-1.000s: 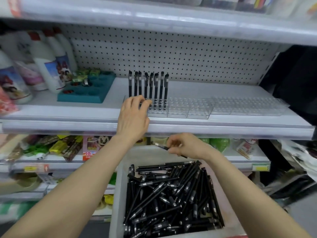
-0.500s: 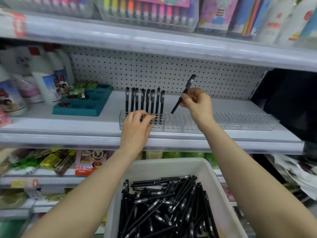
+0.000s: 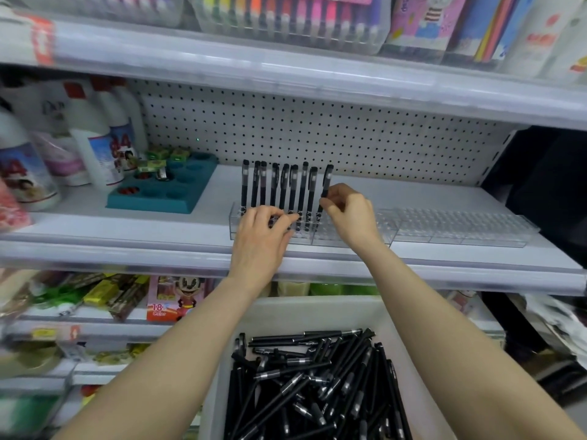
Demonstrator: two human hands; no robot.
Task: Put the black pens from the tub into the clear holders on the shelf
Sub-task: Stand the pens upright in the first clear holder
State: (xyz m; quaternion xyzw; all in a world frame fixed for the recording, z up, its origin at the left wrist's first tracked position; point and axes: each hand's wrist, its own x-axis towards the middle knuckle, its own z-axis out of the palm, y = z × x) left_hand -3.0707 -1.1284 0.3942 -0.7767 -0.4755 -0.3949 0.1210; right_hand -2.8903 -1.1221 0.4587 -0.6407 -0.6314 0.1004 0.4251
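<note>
Head view: the right hand is pinching a black pen around its middle. The pen is upright, with its lower end down at the clear holder, right at the right end of the row of standing pens. The left hand sits on the front of that same holder, fingers curled over its top edge by the pens' bases. More clear holders run along the shelf to the right. The white tub is down between the forearms, with a heap of loose black pens in it.

Readable text: a red "84" on the white, red-capped bottles at left, and "18 Color" on a cartoon-mouse box one shelf down (other labels are too blurry). There's a teal tray beside the bottles and marker sets up top.
</note>
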